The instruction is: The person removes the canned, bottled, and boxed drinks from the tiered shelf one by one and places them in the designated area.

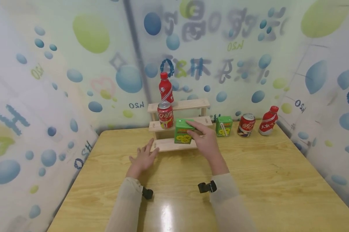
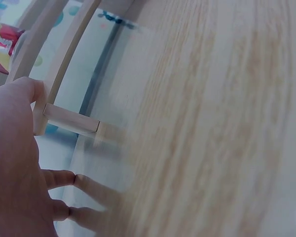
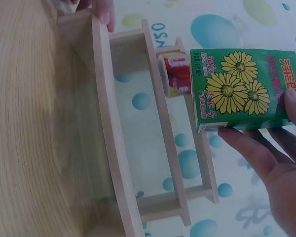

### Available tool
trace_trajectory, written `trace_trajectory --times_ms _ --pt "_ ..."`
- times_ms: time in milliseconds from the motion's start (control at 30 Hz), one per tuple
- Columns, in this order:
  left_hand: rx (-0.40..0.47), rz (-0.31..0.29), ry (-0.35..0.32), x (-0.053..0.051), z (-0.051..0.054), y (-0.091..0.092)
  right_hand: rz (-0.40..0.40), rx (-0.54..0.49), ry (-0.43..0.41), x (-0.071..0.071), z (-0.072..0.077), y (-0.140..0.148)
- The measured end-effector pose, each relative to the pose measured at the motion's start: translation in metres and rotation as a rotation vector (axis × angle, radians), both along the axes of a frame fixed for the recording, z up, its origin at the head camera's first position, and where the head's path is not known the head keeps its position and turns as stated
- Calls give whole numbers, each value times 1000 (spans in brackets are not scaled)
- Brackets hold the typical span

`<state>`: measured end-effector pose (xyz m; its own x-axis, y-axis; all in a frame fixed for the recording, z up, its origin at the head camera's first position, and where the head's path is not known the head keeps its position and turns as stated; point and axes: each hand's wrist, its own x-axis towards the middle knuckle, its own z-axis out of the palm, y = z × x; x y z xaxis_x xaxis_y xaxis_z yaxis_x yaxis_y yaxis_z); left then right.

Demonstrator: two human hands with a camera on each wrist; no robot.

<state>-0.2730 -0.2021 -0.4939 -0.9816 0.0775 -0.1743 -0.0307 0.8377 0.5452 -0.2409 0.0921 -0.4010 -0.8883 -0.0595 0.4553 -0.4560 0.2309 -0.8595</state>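
Pinching a green carton (image 1: 183, 132) between thumb and fingers, the right hand (image 1: 204, 140) has it up in front of the wooden rack (image 1: 189, 104), near the red can (image 1: 165, 116) on the middle tier. Left hand (image 1: 143, 160) has its fingers spread apart, thumb against the rack's end.

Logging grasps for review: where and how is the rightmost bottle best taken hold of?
The bottle is likely best held round its body from the front: it stands cap up, open tabletop before it, a can close on its left.
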Motion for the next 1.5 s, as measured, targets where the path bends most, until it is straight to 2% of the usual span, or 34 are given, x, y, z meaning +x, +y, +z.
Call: trace_trajectory --times_ms 133,267,400,633,867,1167,1500 --pt "3 3 -1 1 -2 -1 -56 64 92 5 -1 12" --pt "7 3 -2 2 -3 -1 -98 73 93 10 -4 24" --pt "8 2 -5 1 -3 -1 -145 38 91 14 -7 34" --pt "9 8 11 1 -4 0 -221 80 167 16 -8 48" --pt "9 10 18 2 -8 4 -289 111 49 17 -12 82" --pt "6 16 30 1 -5 2 -395 160 -8 15 -22 123" --pt "-2 8 32 -2 -6 1 -376 237 -149 6 -44 137"
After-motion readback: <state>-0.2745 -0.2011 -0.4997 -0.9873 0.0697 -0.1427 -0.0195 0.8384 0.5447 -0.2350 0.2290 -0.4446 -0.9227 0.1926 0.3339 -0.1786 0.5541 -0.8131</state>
